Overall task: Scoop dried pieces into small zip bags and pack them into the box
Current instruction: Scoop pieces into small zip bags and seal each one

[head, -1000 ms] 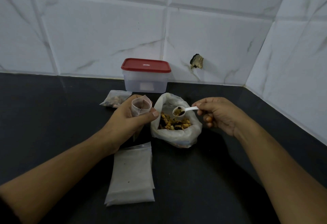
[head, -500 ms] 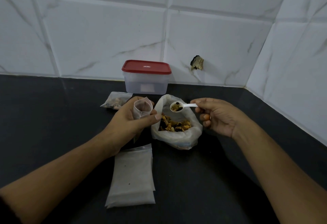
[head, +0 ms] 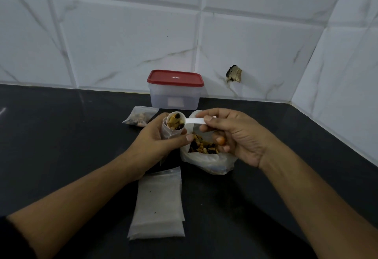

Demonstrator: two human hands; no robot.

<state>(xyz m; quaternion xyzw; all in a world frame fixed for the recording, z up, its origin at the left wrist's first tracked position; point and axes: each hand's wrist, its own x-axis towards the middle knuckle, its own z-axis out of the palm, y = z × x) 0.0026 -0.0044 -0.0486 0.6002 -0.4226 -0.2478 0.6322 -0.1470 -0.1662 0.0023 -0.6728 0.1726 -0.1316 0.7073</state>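
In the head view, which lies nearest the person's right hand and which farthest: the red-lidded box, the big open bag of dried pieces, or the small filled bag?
1. Big open bag, directly under the right hand.
2. Red-lidded box, farther back and slightly left.
3. Small filled bag, off to the left, beyond the left hand.
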